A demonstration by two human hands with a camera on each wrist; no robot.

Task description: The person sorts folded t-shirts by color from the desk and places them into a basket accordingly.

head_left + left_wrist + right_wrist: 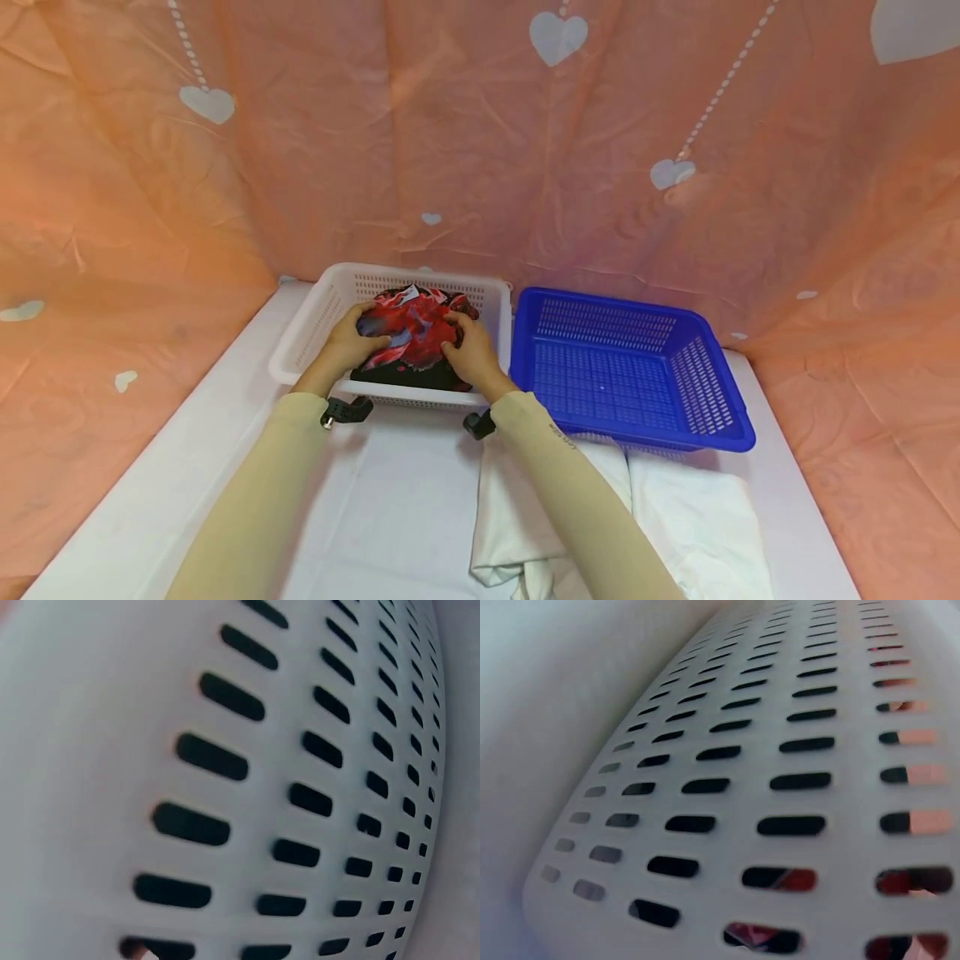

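A folded garment [416, 333], black with a red and blue-grey print, lies in the white basket [309, 329] in the head view. My left hand [347, 343] grips its left side, thumb on top. On the opposite side my right hand [476, 354] holds it, thumb also over the print. The undersides of the fingers are hidden by the cloth. In the left wrist view, the slotted basket wall [281, 802] fills the picture. Bits of red and black cloth show through the slots of the basket wall [746, 769] in the right wrist view.
A blue slotted basket [603, 379] stands right beside the white one. White folded cloths [693, 525] lie in front of it, partly under my right forearm. Behind the white table [375, 500] hangs an orange curtain [465, 167] with pale hearts.
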